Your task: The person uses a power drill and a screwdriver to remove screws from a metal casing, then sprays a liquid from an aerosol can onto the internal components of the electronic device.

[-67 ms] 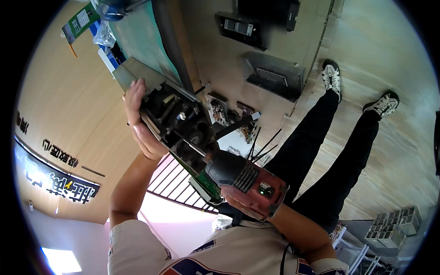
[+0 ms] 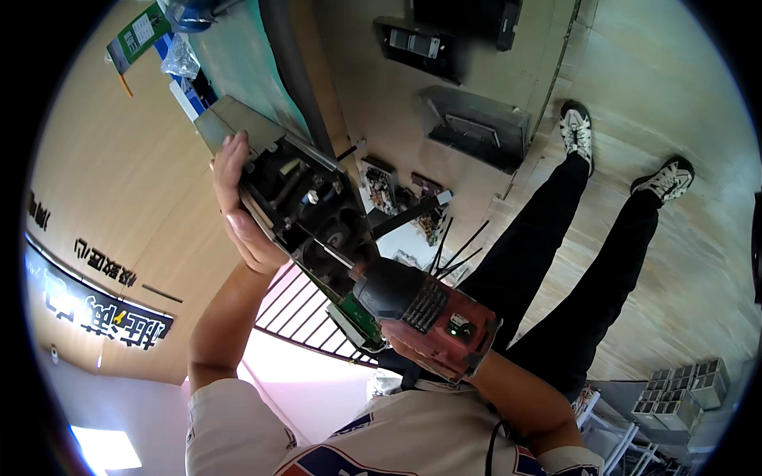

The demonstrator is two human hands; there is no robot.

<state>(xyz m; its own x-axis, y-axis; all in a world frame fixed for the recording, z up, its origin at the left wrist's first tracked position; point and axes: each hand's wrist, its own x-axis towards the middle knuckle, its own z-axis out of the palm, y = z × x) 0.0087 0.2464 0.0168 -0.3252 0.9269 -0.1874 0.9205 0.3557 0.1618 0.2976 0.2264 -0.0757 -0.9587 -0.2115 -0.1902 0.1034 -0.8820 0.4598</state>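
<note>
My left hand [image 2: 230,186] grips the outer side of an opened metal machine housing [image 2: 329,170], fingers along its edge. Dark rollers or wheels and other mechanical parts show inside the housing. In my right hand [image 2: 406,347] is a red and black cordless power driver [image 2: 425,313], its grip mostly hidden under its body. The driver's long thin bit [image 2: 340,254] reaches into the housing among the parts; its tip is hard to make out. A green circuit board [image 2: 361,317] sits at the housing's near end, beside the driver.
A bench with a green mat [image 2: 242,63] lies beyond the housing. Farther off stand a grey open tray-like case [image 2: 476,131] and a dark unit [image 2: 417,47]. Loose circuit boards [image 2: 379,186] and black cables [image 2: 460,250] lie near the driver. Small grey boxes [image 2: 679,397] are stacked at lower right.
</note>
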